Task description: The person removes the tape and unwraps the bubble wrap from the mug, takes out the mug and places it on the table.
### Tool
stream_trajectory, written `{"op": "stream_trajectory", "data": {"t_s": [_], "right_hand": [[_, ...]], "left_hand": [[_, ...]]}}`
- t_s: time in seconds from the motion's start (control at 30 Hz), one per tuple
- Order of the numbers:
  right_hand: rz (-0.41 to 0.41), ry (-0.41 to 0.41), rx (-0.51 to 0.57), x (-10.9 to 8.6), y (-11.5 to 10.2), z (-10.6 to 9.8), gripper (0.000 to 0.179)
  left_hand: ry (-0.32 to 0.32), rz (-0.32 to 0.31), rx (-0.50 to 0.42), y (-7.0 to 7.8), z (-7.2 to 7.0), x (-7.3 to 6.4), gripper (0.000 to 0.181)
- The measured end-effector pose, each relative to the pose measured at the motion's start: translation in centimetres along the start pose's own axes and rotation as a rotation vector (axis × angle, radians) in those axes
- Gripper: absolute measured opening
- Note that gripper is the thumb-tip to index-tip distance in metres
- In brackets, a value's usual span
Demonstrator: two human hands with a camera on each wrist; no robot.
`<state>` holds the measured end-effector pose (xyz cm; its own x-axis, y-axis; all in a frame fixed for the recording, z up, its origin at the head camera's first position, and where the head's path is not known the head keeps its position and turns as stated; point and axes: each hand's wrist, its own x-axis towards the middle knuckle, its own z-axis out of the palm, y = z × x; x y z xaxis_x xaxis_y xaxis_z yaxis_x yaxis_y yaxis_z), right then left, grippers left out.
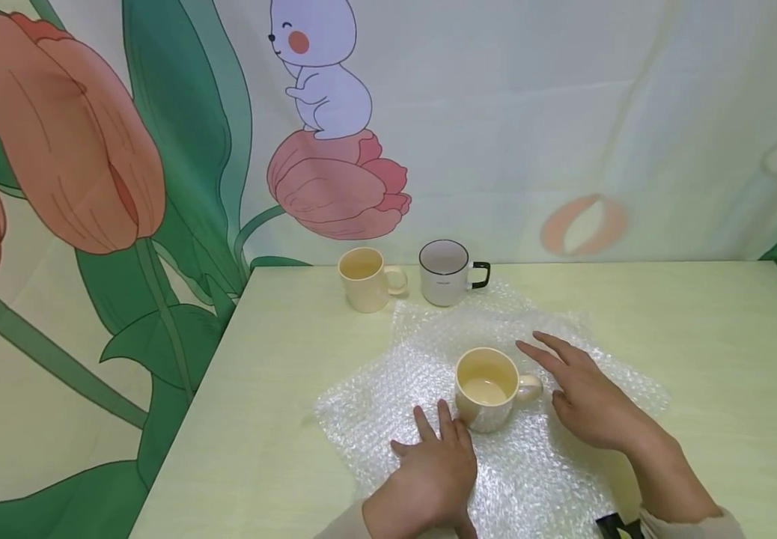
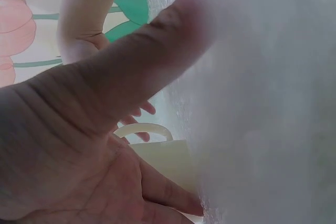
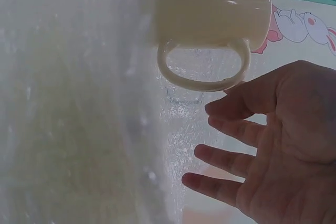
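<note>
A pale yellow mug (image 1: 486,408) stands upright on a sheet of bubble wrap (image 1: 385,397), its handle to the right. My left hand (image 1: 434,475) lies over the wrap at the mug's near left side, fingers spread and fingertips right at its base. In the left wrist view, the mug (image 2: 168,161) shows partly behind the palm. Just right of the handle is my right hand (image 1: 590,397), its fingers extended. The right wrist view shows the mug handle (image 3: 205,85) beside the thumb, with no fingers curled round it.
Behind the wrap, near the table's back edge, stand another pale yellow mug (image 1: 366,284) and a white mug (image 1: 444,281) with a black rim and handle. A curtain (image 1: 496,135) printed with tulips and an animal figure hangs behind the light table (image 1: 260,419).
</note>
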<state>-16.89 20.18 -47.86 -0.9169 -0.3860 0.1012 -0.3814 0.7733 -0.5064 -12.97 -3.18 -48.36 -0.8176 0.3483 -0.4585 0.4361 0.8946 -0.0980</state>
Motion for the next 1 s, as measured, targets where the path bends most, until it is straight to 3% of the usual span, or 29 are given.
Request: {"op": "stream_trajectory", "data": {"t_s": [1.0], "right_hand": [[-0.099,0.006,-0.043,2.5,0.3,-1.3,0.070]], "left_hand": [[0.009,-0.019,0.015,0.1,0.0,-0.1,0.154]]}}
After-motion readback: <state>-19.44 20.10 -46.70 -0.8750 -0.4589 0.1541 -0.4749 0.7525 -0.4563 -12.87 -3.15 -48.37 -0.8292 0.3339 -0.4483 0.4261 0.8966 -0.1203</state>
